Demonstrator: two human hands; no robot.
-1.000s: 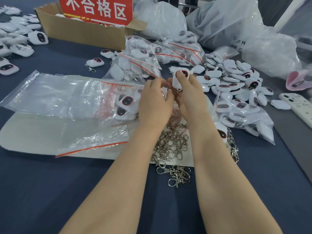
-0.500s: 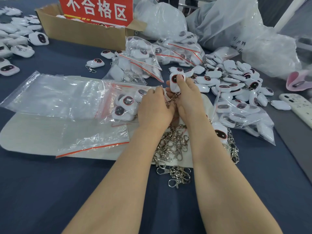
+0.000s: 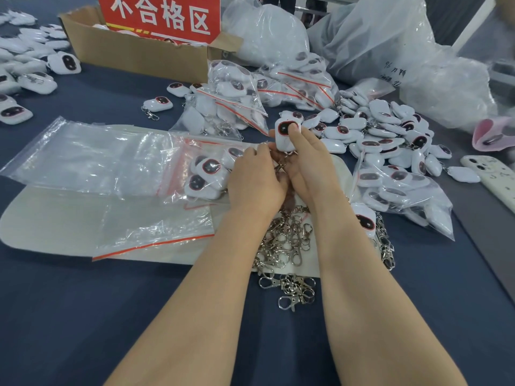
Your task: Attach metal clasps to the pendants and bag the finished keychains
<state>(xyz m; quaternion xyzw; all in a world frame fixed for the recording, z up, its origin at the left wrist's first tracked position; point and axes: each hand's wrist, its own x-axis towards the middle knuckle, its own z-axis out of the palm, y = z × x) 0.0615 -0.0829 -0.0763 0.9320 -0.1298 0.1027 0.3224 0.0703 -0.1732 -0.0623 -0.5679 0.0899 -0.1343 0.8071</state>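
Both forearms reach up the middle of the frame, and the hands meet at centre. The right hand [image 3: 309,162] grips a white pendant [image 3: 284,135] upright, thumb pressed on its dark, red-rimmed face. The left hand [image 3: 256,179] curls its fingers round the metal clasp [image 3: 281,166] hanging under the pendant, between the two hands. Loose clasps [image 3: 287,240] lie heaped below the wrists, and an open bag [image 3: 207,174] of pendants sits just left. Blue surface [image 3: 83,316] fills the lower left; a phone [image 3: 490,176] lies at the right edge.
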